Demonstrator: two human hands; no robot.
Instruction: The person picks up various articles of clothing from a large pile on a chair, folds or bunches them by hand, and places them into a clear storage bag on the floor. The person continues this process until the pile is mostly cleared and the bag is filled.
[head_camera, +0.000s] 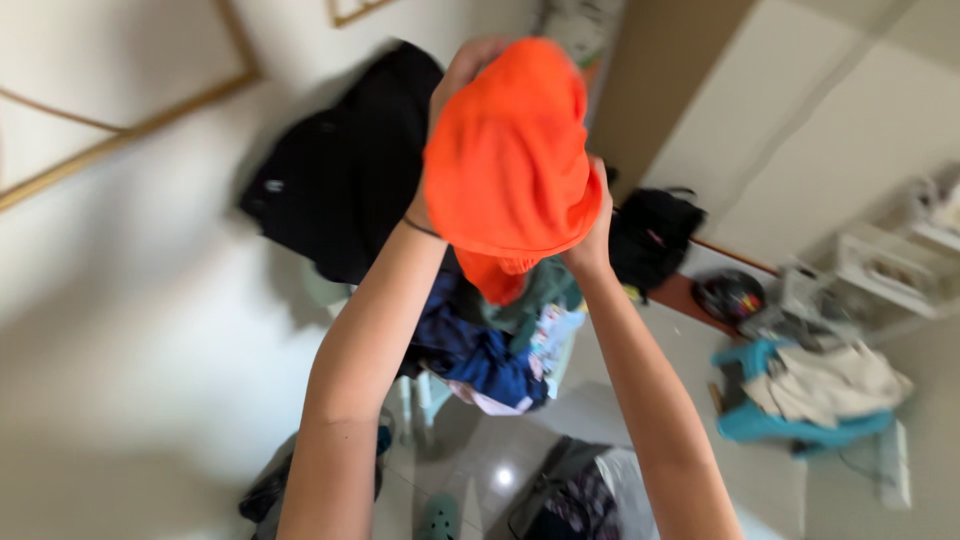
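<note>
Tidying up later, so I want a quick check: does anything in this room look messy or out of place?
Yes. Clothes are heaped loosely on a chair below the orange garment that both hands hold up, left hand, right hand. More fabric is piled on a blue chair, and a bag lies on the floor.

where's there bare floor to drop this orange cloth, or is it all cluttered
Bare floor lies between the clothes pile and the blue chair. Crowded: the pile under both hands and the shelves at right.
</note>
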